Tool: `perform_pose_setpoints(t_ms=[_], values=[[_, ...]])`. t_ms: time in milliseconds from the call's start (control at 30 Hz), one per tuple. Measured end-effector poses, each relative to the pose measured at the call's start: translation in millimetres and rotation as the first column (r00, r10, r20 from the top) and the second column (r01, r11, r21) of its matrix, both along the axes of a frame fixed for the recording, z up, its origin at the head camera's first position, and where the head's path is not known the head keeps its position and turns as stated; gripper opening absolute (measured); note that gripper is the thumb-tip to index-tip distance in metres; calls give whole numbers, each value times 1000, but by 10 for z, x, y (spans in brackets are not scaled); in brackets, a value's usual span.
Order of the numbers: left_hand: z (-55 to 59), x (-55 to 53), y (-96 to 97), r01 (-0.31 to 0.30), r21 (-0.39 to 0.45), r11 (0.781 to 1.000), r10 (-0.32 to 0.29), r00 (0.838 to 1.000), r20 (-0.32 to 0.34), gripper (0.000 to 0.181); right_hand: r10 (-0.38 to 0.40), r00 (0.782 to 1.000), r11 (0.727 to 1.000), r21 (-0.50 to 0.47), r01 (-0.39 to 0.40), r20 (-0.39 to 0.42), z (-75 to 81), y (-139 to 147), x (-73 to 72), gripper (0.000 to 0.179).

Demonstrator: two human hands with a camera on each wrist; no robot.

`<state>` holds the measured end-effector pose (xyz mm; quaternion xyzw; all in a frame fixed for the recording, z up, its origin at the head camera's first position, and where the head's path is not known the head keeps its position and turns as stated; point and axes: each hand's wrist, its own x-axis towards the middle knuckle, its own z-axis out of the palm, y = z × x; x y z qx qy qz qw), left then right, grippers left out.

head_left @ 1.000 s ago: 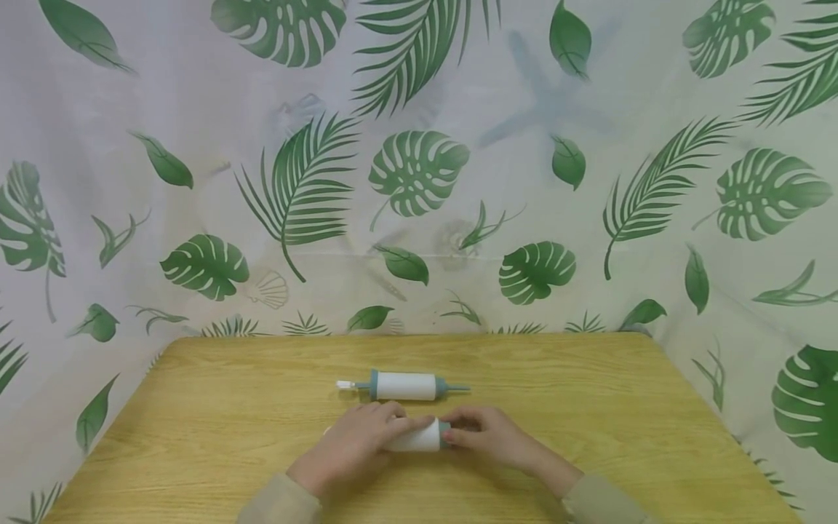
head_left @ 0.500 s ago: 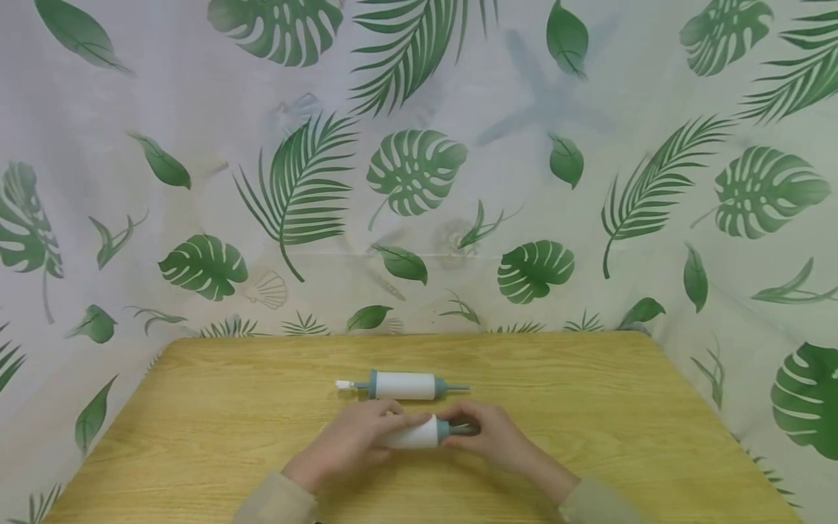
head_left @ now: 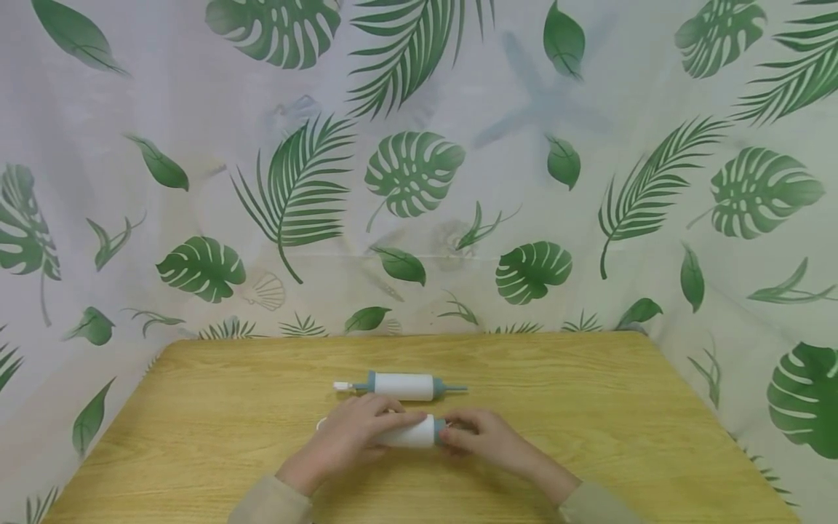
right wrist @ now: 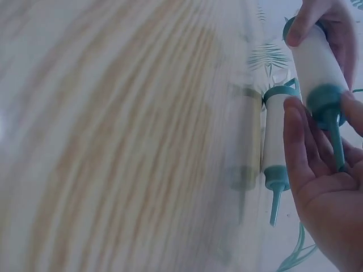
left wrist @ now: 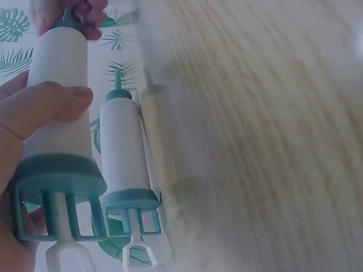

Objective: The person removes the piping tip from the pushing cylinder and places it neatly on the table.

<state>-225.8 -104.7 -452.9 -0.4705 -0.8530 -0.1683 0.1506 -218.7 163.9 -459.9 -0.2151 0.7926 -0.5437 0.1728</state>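
Note:
My left hand (head_left: 350,437) grips the white barrel of an icing syringe (left wrist: 59,65), thumb across its side. The syringe lies sideways over the table, its teal cap and spout pointing right. At its left end are a teal collar with finger loops and a white plunger handle. My right hand (head_left: 487,434) pinches the teal nozzle cap (right wrist: 326,97) between thumb and fingers, and the thin spout runs down over its palm. Just behind, a second syringe of the same kind (head_left: 404,387) rests on the table, parallel to the first, with neither hand on it.
The wood-grain table (head_left: 196,422) stretches out on both sides of the hands. A white curtain with green leaf prints (head_left: 419,291) hangs along its back edge and around its sides.
My right fingers have shifted on the nozzle cap: the spout showed between them half a second ago and is now mostly covered in the head view. The left hand keeps its grip on the barrel.

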Motion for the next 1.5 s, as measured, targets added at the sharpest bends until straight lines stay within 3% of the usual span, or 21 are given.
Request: perform_pose_setpoints(t_ms=[267,533,767,1000,1200,1500], values=[[-46,17,8,24,38,999,-24,1000,-16,72,-4,996,1000,26,6,-90,-17,34,25,52],[-58,49,10,10,33,999,-11,999,32,72,55,998,998,33,-56,36,-16,31,38,38],[-88,55,-2,-11,21,1000,10,998,57,66,58,998,998,27,-59,2,-25,39,52,35],[-109,57,-7,-16,20,1000,15,997,74,66,48,999,998,29,-48,8,-52,19,52,54],[-97,65,-10,-17,25,1000,15,997,79,66,39,996,999,18,-41,75,-79,9,28,41],[-114,49,-18,-22,47,999,18,996,92,64,-1,999,999,32,0,33,-54,20,45,44]])
